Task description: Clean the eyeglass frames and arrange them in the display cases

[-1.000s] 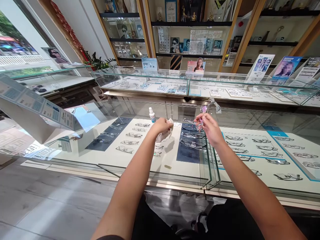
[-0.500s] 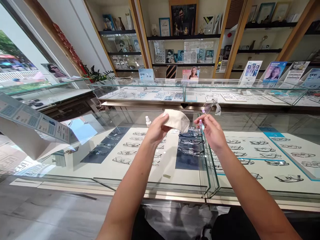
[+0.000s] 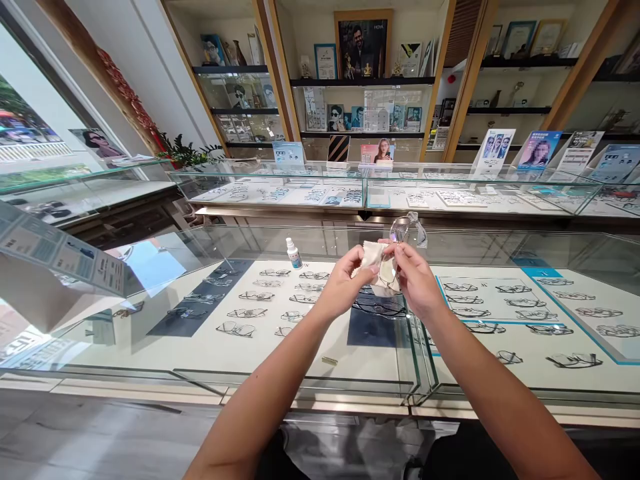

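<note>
Both hands meet above the glass display surface (image 3: 150,347). The left hand (image 3: 345,283) pinches a cream cleaning cloth (image 3: 376,261) closed; the right hand (image 3: 415,277) grips clear-framed spectacles (image 3: 407,230) against it. A small white spray bottle (image 3: 293,254) stands nearby. A framed poster (image 3: 363,45) reads "HOYA".

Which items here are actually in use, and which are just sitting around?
In use:
- left hand holding cloth
- right hand holding clear glasses, cloth against them

Lying about:
- spray bottle on the glass counter
- display frames inside the case
- brochure stands on the far counter
</note>
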Demonstrator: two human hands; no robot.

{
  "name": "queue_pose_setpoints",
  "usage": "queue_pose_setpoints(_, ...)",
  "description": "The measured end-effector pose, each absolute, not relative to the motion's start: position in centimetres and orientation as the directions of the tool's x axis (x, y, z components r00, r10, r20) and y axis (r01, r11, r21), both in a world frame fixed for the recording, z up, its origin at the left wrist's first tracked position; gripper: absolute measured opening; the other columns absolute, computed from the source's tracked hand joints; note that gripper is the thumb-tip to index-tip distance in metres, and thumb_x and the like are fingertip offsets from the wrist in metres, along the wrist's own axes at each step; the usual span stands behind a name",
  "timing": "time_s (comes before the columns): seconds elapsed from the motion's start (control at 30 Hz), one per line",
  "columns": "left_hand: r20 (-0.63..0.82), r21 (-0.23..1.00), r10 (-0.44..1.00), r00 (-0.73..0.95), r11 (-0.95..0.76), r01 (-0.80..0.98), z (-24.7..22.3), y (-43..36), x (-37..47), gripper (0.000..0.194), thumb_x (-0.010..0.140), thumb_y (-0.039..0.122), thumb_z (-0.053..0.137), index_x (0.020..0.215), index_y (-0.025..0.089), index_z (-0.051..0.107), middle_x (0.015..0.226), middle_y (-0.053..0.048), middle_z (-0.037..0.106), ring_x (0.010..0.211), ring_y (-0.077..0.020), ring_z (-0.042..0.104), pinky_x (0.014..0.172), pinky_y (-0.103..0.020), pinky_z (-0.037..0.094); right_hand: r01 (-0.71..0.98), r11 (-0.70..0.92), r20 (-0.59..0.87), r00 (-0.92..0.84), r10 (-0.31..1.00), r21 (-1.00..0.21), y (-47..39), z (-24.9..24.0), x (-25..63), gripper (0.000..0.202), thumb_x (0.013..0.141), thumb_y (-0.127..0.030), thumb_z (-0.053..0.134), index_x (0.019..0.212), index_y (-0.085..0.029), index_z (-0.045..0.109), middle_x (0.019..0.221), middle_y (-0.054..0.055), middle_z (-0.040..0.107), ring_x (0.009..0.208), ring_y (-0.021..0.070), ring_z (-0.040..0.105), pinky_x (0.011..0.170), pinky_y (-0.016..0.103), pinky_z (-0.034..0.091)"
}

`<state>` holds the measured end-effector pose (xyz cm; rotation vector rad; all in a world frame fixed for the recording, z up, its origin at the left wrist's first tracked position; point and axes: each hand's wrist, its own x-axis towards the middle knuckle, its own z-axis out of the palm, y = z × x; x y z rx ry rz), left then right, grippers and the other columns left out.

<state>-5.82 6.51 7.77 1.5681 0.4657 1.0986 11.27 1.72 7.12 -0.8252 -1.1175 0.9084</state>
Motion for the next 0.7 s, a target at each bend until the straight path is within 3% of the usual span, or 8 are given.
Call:
queue_pose_setpoints(0.17,0.446,0.89,0.706,0.55,-0.286,-0.355,7.8,6.1,-5.5,0.042,0.093,0.059,0.077,0.08,0.022,0.062,0.085,-0.001,0.054,0.079,-0.0178,0.051,0.075,-0.031,0.047,-0.245,0.37,0.337,0.164,0.927,-0.896,1.6,7.0,10.9,0.042,0.089,-0.073,0.08,0.094,-0.031,0.077,0.125,0.004,0.072,0.11,0.0227,0.067,0.077,0.03,0.055)
queue_pose_setpoints(0.3,0.461,0.876,0.759,0.461,-0.306,-0.372,7.2,5.9,-4.7,0.05,0.101,0.066,0.065,0.087,0.019,0.069,0.092,-0.005,0.062,0.085,-0.018,0.055,0.081,-0.031,0.049,-0.214,0.411,0.378,0.181,0.908,-0.886,1.6,6.8,10.6,0.036,0.093,-0.068,0.079,0.094,-0.032,0.079,0.117,0.004,0.069,0.111,0.0213,0.065,0.087,0.031,0.055)
queue_pose_setpoints(0.4,0.446,0.874,0.801,0.398,-0.295,-0.386,6.8,5.7,-4.2,0.042,0.095,0.058,0.079,0.1,0.02,0.064,0.094,-0.001,0.062,0.075,-0.0116,0.051,0.07,-0.025,0.044,-0.191,0.445,0.415,0.178,0.892,-0.875,1.6,6.6,10.5,0.032,0.095,-0.065,0.078,0.096,-0.033,0.08,0.114,0.003,0.067,0.114,0.0211,0.064,0.098,0.032,0.053)
queue_pose_setpoints(0.57,0.39,0.853,0.826,0.406,-0.159,-0.497,6.5,5.5,-3.7,0.06,0.078,0.046,0.098,0.109,0.025,0.05,0.118,0.0,0.063,0.071,-0.0058,0.057,0.07,-0.024,0.049,-0.173,0.473,0.445,0.179,0.878,-0.864,1.7,6.6,10.3,0.033,0.096,-0.064,0.077,0.094,-0.032,0.081,0.116,0.004,0.067,0.124,0.0241,0.063,0.108,0.036,0.05)
queue_pose_setpoints(0.7,0.319,0.89,0.826,0.464,-0.094,-0.446,6.6,5.4,-3.7,0.062,0.077,0.049,0.098,0.102,0.024,0.048,0.103,0.004,0.062,0.07,-0.0061,0.056,0.069,-0.023,0.046,-0.196,0.51,0.48,0.183,0.858,-0.838,1.7,6.8,10.3,0.033,0.096,-0.062,0.078,0.092,-0.03,0.08,0.114,0.005,0.069,0.128,0.026,0.062,0.113,0.04,0.048)
